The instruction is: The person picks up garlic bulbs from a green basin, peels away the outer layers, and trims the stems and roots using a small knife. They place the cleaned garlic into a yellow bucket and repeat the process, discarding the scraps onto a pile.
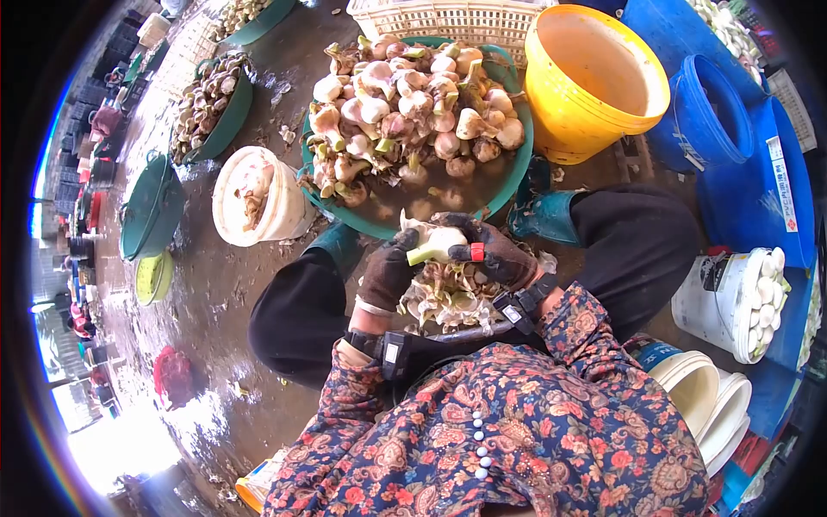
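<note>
Just off the near rim of the green tub [524,142], above the lap, one garlic bulb [444,241], its greenish stem [420,256] angled toward the left. Both gloved hands are on it: left hand [385,274] curled in and pinching near the stem, right hand [508,256] gripping the opposite side, a red band [476,252] on one finger. Husks [448,297] lie loose right below; what carries them is mostly hidden. Risks, my judgement: a smooth bulb pinched by gloved fingers could squirt out, dropping onto the husks or over the near rim into the murky water [469,189]; a hard thumb could split cloves or snap the stem; a shifted knee could spill the husks; bulbs stacked high at the tub's left rim could roll off if it is knocked. Count: held bulb, one; hands, two; green boots [551,215], two, one either side of the near rim; yellow bucket [551,112], one, by the far right rim; white pail [297,211], one, off the left rim; white bucket of pale bulbs [702,302], one, farther right. Heaped bulbs [375,108]: dozens, overlapping, no exact figure possible. Husks: uncountable.
</note>
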Tool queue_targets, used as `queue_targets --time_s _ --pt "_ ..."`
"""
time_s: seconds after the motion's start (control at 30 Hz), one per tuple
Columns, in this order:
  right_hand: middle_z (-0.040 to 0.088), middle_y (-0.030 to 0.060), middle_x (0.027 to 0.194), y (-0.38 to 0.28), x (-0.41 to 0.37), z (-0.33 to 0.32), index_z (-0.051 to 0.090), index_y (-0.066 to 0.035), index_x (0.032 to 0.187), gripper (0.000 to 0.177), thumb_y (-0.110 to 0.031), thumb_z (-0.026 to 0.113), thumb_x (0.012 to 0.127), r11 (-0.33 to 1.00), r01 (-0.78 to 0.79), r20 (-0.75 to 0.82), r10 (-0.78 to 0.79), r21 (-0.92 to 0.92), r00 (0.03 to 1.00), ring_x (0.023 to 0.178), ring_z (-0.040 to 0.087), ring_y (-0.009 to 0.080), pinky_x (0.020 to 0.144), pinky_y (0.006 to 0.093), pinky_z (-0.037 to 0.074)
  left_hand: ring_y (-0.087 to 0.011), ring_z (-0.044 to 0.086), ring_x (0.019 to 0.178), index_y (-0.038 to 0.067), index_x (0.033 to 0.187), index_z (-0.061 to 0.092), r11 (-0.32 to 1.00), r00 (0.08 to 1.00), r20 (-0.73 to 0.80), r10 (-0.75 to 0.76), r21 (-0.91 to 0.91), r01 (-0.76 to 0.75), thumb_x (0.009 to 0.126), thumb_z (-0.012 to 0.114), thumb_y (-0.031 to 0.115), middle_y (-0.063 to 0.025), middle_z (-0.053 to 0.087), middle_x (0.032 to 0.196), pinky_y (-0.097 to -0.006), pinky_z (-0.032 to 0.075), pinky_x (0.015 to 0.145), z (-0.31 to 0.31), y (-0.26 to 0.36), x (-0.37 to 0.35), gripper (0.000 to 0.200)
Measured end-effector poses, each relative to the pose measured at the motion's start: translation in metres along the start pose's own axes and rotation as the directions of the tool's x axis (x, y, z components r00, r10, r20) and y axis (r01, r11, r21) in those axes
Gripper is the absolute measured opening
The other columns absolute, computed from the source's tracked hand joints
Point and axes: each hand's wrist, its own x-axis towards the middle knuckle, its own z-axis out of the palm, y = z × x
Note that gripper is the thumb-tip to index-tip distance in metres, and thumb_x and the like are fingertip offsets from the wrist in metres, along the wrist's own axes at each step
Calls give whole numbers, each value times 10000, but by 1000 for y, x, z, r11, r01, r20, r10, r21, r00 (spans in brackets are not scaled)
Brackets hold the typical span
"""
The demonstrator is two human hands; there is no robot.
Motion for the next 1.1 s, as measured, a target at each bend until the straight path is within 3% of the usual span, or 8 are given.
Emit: queue_targets --time_s 0.1,0.13,0.17,0.23,0.3,0.37,0.5,1.1 --pt "532 87 1181 -2 1 4 441 -36 1266 533 -103 649 780 993 10 -23 -13 -115 1000 1115 486 193 959 315 389 -301 606 962 -33 1088 560 997 995 -88 41 62 -36 741 691 52 -185 624 1002 -335 485 804 -1 0 -6 381" --pt "531 116 1190 6 4 -1 528 -69 1202 434 -83 621 778 603 268 69 -332 -751 941 1136 473 241 966 341 382 -314 602 961 -37 1077 564 1000 994 -109 12 29 -9 751 688 77 -194 621 1004 -347 484 796 2 -2 -7 367" --pt "531 116 1190 6 3 1 528 -69 1202 434 -83 621 778 605 266 67 -331 -751 941 1136 473 241 966 341 382 -314 602 961 -37 1077 564 1000 994 -107 10 28 -7 751 688 77 -194 621 1004 -347 484 796 3 -1 -6 367" --pt "499 147 1230 5 2 4 609 -88 1105 325 -69 613 780 189 122 65 -284 -974 957 1173 434 266 961 359 377 -156 608 881 14 1070 598 430 877 120 -466 -835 343 864 590 212 -75 631 1007 -305 494 746 7 3 -2 286" --pt "584 121 1084 11 3 8 643 -54 1026 254 -124 651 783 211 93 -1 -406 -973 914 1024 538 220 882 324 432 -126 592 861 14 1065 600 416 858 130 -498 -832 367 867 592 243 -52 624 995 -285 485 735 0 15 1 303" --pt "625 52 830 28 12 -9 640 -24 996 294 -200 698 767 943 -94 -548 -103 -318 830 795 600 172 758 288 480 -97 576 841 14 1061 601 400 838 138 -528 -830 389 871 593 274 -28 618 983 -264 477 723 -8 24 1 322" --pt "604 -10 710 37 18 -58 654 -55 906 187 -197 680 787 921 -10 -584 255 389 771 596 552 98 551 238 446 -99 576 837 -12 1045 608 514 841 518 -158 -684 518 799 662 128 -22 640 918 -236 450 761 -43 36 -10 288" --pt "637 37 879 35 16 -31 625 -34 944 255 -270 616 847 998 -69 -409 68 13 910 768 602 125 673 263 488 -93 539 802 1 991 614 804 936 204 -285 -481 350 827 661 173 -31 619 892 -261 446 707 -6 39 4 241"
